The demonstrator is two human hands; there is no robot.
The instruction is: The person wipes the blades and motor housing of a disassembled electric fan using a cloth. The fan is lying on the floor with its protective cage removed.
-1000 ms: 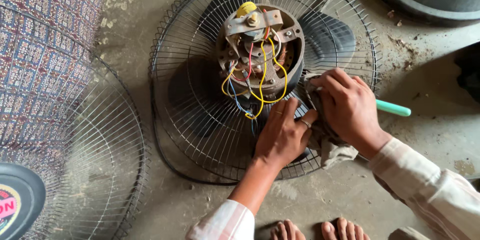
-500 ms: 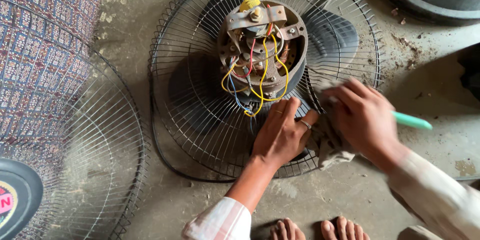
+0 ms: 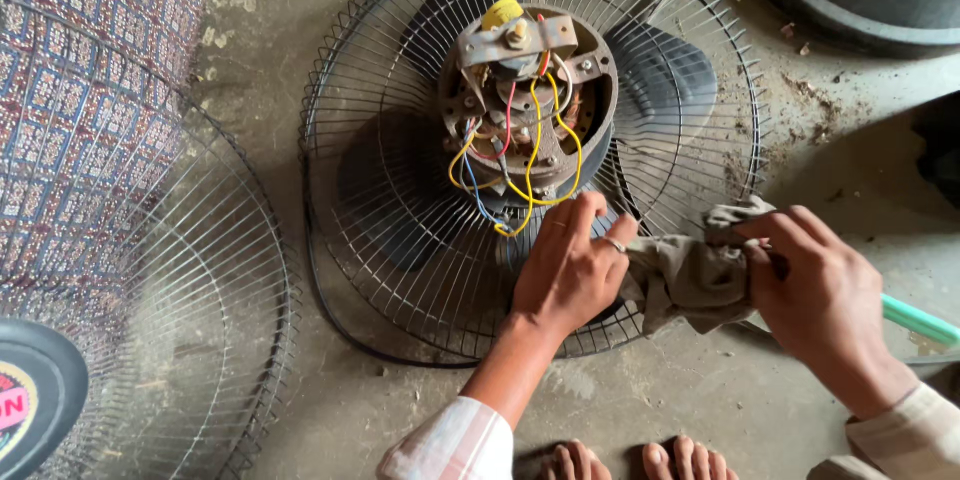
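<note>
- The left hand (image 3: 570, 265) lies flat and open, fingers spread, on the wire fan guard (image 3: 400, 230), gripping nothing
- The right hand (image 3: 815, 290) is closed around a crumpled grey-brown rag (image 3: 685, 275) and a tool with a green handle (image 3: 920, 320), just beside the guard's edge
- Above the left hand sits the bare fan motor (image 3: 525, 100) with yellow, red and blue wires (image 3: 530, 155), dark blades beneath the guard
- A second wire guard (image 3: 170, 340) lies on the concrete floor (image 3: 650, 410) near a patterned cloth (image 3: 80, 70)

Round red-yellow label (image 3: 12, 406), bottom-left corner
</note>
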